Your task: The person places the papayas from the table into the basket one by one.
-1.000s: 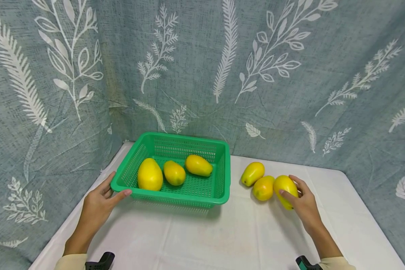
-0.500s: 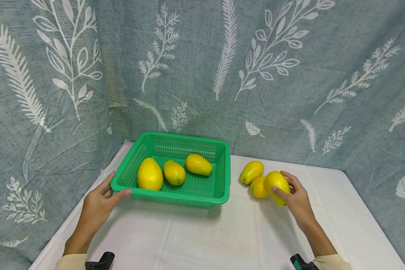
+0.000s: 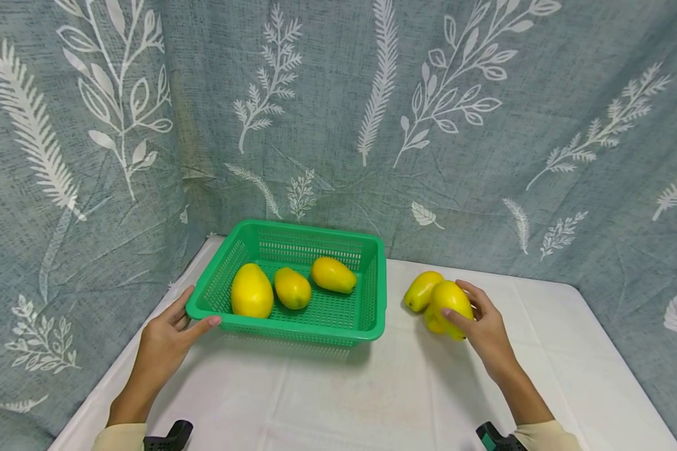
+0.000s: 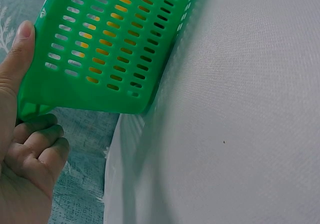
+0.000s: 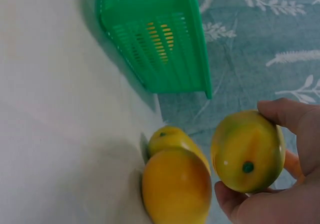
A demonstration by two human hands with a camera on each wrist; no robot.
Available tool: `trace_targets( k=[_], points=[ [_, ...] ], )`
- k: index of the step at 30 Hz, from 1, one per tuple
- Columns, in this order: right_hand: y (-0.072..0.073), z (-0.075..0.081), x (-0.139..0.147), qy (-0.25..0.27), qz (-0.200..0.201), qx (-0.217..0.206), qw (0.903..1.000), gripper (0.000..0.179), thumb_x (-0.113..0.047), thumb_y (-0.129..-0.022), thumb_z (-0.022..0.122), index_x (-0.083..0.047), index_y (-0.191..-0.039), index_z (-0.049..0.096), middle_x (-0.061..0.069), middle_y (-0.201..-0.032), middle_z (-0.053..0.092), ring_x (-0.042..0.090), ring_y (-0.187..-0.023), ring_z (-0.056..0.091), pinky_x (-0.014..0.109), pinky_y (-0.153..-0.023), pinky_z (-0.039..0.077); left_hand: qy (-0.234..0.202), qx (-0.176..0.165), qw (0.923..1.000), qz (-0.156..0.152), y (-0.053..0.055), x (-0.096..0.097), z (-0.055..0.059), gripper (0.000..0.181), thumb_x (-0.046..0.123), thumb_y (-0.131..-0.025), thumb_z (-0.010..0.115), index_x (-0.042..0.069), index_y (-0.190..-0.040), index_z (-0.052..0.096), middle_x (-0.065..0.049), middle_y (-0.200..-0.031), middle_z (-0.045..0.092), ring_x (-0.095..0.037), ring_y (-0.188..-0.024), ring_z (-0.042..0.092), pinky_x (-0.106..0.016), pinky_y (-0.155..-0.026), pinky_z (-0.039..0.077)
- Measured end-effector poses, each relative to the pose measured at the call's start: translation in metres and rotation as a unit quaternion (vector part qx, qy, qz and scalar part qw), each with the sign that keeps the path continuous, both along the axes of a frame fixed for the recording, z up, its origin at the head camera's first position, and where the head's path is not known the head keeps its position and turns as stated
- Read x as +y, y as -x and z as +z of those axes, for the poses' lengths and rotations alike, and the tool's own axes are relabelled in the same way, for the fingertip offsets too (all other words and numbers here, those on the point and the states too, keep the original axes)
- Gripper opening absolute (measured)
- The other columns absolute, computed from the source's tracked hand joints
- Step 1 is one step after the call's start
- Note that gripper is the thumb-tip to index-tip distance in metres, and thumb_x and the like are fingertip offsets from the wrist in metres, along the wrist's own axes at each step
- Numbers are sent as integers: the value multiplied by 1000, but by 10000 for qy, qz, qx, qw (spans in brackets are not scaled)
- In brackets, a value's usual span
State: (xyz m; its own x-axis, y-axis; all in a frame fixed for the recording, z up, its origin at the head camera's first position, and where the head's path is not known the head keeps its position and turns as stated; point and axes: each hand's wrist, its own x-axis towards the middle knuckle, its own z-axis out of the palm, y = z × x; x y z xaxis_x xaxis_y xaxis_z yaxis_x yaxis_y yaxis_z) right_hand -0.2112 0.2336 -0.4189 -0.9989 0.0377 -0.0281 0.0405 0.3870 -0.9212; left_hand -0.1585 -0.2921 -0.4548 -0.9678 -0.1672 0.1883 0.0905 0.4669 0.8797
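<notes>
My left hand (image 3: 162, 344) grips the front left corner of a green plastic basket (image 3: 293, 327), thumb on the rim and fingers under it. In the left wrist view the curled fingers sit beneath the basket's lip. Three yellow papayas lie inside: a large one (image 3: 251, 292) at left, a smaller one (image 3: 292, 289) mid-basket and another (image 3: 333, 275) at right. With thumb and fingers, my right hand (image 3: 488, 335) holds a yellow papaya (image 5: 247, 151), its green stem end facing the wrist camera. Beneath and behind it, two more papayas, one nearer (image 5: 177, 186) and one farther (image 5: 170, 138), rest on the table.
A white cloth (image 3: 327, 401) covers the table. Grey-blue curtains (image 3: 338, 125) with white leaf prints hang along the back and both sides. The basket stands close to the back curtain, left of the loose papayas.
My right hand has moved left and slightly up with its papaya, which now overlaps the nearer loose papaya in the head view. My left hand and the basket have stayed put.
</notes>
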Motion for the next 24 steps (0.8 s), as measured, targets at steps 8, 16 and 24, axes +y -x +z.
trace_targets(
  k=[8, 16, 24],
  points=[
    [3, 7, -13, 52, 124, 23, 9999, 70, -29, -102, 74, -22, -164, 40, 13, -160, 44, 31, -138, 52, 11, -92, 49, -13, 2, 10000, -39, 6, -1, 1, 91, 28, -98, 80, 1, -166, 26, -31, -163, 36, -41, -143, 43, -2, -86, 47],
    [5, 20, -29, 167, 240, 81, 9995, 68, -27, -102, 74, -21, -162, 43, 12, -161, 44, 33, -141, 51, 10, -94, 47, -34, 9, 10000, -45, 11, -3, 4, 90, 25, -97, 81, 0, -166, 28, -30, -162, 38, -44, -142, 44, -2, -85, 47],
    [9, 27, -47, 237, 485, 287, 9981, 65, -26, -101, 75, -21, -160, 47, 12, -156, 50, 33, -136, 55, 17, -96, 50, -45, -40, 9999, -88, 17, -6, 6, 90, 24, -97, 81, 1, -166, 28, -30, -163, 37, -44, -142, 43, -2, -85, 47]
  ],
)
